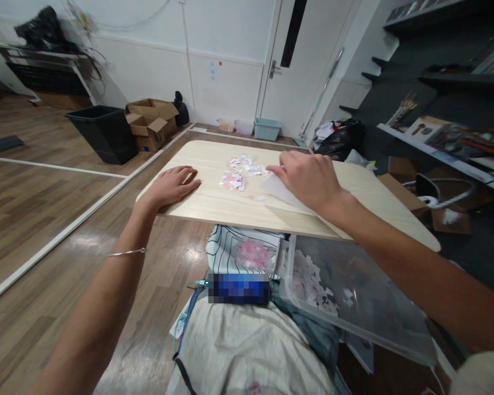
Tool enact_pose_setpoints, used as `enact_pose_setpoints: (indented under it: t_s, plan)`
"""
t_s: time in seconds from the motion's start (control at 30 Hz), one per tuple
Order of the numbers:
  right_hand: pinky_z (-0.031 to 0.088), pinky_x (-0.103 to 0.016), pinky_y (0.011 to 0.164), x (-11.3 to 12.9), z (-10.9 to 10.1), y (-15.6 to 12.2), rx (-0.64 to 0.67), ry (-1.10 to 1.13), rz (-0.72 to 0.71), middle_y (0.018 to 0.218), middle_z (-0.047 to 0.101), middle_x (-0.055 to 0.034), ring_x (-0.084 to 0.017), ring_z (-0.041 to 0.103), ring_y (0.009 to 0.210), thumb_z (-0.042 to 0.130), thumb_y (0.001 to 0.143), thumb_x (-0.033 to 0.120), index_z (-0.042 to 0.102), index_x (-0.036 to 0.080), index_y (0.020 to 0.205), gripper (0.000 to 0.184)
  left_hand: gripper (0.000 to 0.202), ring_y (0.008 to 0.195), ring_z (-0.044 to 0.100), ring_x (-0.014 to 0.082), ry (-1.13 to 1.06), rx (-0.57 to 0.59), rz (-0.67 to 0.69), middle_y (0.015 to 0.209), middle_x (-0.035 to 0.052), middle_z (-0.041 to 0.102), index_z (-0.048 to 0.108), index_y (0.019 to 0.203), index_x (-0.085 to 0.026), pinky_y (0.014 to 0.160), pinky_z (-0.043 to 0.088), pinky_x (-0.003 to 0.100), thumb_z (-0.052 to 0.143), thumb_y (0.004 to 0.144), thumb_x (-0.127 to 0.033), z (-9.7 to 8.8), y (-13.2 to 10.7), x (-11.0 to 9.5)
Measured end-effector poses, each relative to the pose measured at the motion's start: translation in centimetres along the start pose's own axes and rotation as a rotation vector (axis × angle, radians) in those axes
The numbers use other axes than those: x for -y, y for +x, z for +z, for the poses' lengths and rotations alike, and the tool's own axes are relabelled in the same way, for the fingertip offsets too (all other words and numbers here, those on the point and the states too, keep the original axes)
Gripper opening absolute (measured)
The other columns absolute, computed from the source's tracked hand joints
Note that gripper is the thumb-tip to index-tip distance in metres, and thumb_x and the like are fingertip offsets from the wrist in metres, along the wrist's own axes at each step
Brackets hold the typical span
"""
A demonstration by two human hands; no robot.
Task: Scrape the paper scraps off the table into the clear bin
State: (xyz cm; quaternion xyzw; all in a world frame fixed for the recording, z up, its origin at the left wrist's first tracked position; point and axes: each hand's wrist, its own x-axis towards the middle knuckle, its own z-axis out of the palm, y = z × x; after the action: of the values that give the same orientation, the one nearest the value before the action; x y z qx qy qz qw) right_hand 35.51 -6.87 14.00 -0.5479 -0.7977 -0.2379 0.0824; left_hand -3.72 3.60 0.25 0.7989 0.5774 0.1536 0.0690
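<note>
My left hand [170, 186] lies on the left end of the pale wooden tabletop [197, 206], palm down with its fingers stretched out. My right hand [310, 178] is closed over the tabletop's right half, pinching a thin translucent sheet [284, 192]; whether this is a flat sheet or a plastic bag I cannot tell. Small white paper pieces [242, 164] lie in a loose heap between my hands, with pinkish bits among them. A single white piece [262, 198] lies apart from the heap, nearer to me.
Below the tabletop on the right, a clear plastic bin [354, 323] holds more paper pieces. A clear bag with pink contents [253, 253] rests on patterned cloth at my lap. Beyond stand a black bin [105, 134], cardboard boxes [152, 123] and a blue basket [267, 129].
</note>
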Motion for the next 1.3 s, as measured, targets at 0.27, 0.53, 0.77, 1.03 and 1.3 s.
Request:
enact_pose_setpoints:
  t_s: [0.27, 0.53, 0.77, 1.03, 1.3]
  plan:
    - [0.045, -0.040, 0.086, 4.2, -0.5, 1.6, 0.170, -0.048, -0.063, 0.131, 0.096, -0.0245, -0.035, 0.088, 0.112, 0.060, 0.136, 0.036, 0.089, 0.016, 0.152, 0.039, 0.083, 0.177, 0.063, 0.0451, -0.009, 0.005, -0.005, 0.192, 0.0190, 0.070, 0.080, 0.174, -0.021, 0.150, 0.048, 0.060, 0.050, 0.119, -0.076, 0.3, 0.3, 0.4]
    - [0.053, -0.043, 0.093, 3.0, 0.3, 2.7, 0.218, -0.078, 0.048, 0.138, 0.095, -0.0289, -0.040, 0.090, 0.120, 0.059, 0.135, 0.035, 0.092, 0.016, 0.151, 0.041, 0.085, 0.177, 0.063, 0.0441, -0.013, -0.010, 0.006, 0.192, 0.0168, 0.070, 0.080, 0.174, -0.024, 0.149, 0.048, 0.060, 0.049, 0.119, -0.081, 0.5, 0.4, 0.8]
    - [0.048, -0.042, 0.089, 3.1, -0.2, 3.3, 0.129, -0.049, -0.095, 0.130, 0.096, -0.0257, -0.037, 0.087, 0.111, 0.058, 0.136, 0.039, 0.092, 0.016, 0.148, 0.043, 0.086, 0.178, 0.063, 0.0444, -0.016, -0.009, 0.012, 0.192, 0.0191, 0.070, 0.079, 0.175, -0.021, 0.150, 0.047, 0.059, 0.048, 0.120, -0.080, 0.5, 0.2, 0.8]
    - [0.031, -0.040, 0.076, 2.9, 1.4, 2.1, 0.112, -0.047, -0.464, 0.112, 0.094, -0.0201, -0.027, 0.076, 0.088, 0.050, 0.136, 0.031, 0.090, 0.014, 0.130, 0.044, 0.082, 0.176, 0.065, 0.0447, -0.024, -0.014, 0.017, 0.189, 0.0188, 0.072, 0.081, 0.172, -0.023, 0.149, 0.048, 0.060, 0.050, 0.119, -0.078, 0.5, 0.3, 0.9]
    - [0.025, -0.040, 0.072, -2.2, 3.1, -0.8, -0.015, 0.055, -0.662, 0.081, 0.073, -0.0054, -0.020, 0.055, 0.072, 0.042, 0.137, 0.043, 0.080, 0.022, 0.093, 0.062, 0.076, 0.173, 0.066, 0.0435, -0.036, -0.023, 0.018, 0.185, 0.0155, 0.076, 0.083, 0.170, -0.027, 0.150, 0.048, 0.059, 0.054, 0.119, -0.075, 0.2, 0.0, 0.4]
